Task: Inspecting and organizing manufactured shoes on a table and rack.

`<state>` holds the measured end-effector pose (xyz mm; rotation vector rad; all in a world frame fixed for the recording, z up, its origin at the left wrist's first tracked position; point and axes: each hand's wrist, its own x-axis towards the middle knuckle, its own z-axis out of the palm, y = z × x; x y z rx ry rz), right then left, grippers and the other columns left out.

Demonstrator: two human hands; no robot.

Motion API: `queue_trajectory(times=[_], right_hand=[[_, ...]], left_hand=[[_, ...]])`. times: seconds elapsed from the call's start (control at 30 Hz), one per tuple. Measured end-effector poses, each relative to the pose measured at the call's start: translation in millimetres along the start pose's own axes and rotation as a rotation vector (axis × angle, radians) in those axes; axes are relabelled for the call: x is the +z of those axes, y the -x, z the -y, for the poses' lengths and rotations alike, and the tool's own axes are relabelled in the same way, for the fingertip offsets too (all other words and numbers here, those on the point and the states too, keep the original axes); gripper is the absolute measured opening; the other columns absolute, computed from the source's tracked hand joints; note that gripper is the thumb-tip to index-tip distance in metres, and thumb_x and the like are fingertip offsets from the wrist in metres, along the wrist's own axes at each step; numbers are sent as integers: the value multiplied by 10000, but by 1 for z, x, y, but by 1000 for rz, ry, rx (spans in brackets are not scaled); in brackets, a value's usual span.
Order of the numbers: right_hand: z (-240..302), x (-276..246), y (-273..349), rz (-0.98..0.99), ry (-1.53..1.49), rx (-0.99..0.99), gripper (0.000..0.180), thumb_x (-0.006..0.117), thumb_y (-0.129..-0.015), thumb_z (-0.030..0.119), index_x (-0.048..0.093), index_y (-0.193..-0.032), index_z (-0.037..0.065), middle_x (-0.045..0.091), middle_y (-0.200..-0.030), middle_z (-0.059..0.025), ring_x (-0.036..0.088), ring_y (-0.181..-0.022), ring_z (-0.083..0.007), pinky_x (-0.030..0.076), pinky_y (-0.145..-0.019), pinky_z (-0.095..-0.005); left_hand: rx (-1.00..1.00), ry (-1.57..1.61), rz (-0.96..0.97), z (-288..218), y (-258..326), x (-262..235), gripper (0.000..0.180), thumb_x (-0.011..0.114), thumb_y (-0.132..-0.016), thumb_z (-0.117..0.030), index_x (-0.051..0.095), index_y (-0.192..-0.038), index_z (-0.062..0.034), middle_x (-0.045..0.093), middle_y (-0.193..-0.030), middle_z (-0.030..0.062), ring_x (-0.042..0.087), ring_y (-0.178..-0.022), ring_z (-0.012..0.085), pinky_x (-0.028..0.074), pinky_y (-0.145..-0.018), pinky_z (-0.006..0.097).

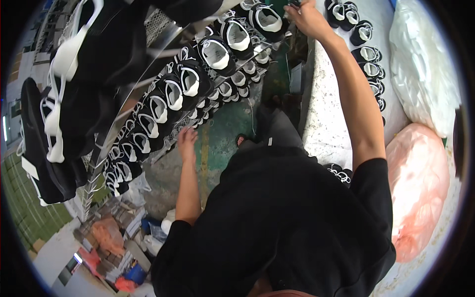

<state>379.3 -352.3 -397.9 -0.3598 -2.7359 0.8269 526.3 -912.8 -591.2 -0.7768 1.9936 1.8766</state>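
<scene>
My left hand (187, 141) hangs beside the lower tiers of a shoe rack, its fingers loosely apart and holding nothing. Far forward, at the top of the view, my right hand (306, 19) has its fingers closed around something small and dark that is mostly cut off by the frame edge. Close to its left, a black shoe (267, 21) with white lining and laces stands at the end of an upper tier. More black-and-white shoes (216, 53) line the rack's tiers in rows, their heels toward me.
Larger black shoes (64, 123) loom close on an upper tier at left. To my right is a white-topped table (321, 114) with shoes (368, 54) along it. Clear plastic bags (420, 64) and a pinkish bag (418, 183) stand beyond. Boxes (101, 232) lie behind at left.
</scene>
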Motion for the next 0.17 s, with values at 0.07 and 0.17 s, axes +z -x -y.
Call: queue_trajectory(times=[0.07,0.17], right_hand=[[26,-2,-24,196,17,220,601,579,-925,220,352,-1268,-217,631,-1077,-389,651,-1019,-478,526,-881,-496],[-1,31,-64,142,73,30,721,548,-981,327,241,-1275,-255,627,-1061,-418,670,-940,-504,531,-812,-513]], left_hand=[[-11,147,-33,-5,-16,-20,440,614,-1000,-174,501,-1405,-44,631,-1310,157,666,-1105,284,527,-935,376],[-51,369,-88,-8,-47,-43,550,616,-997,-190,407,-1494,-86,573,-1410,165,622,-1194,375,465,-1077,454]])
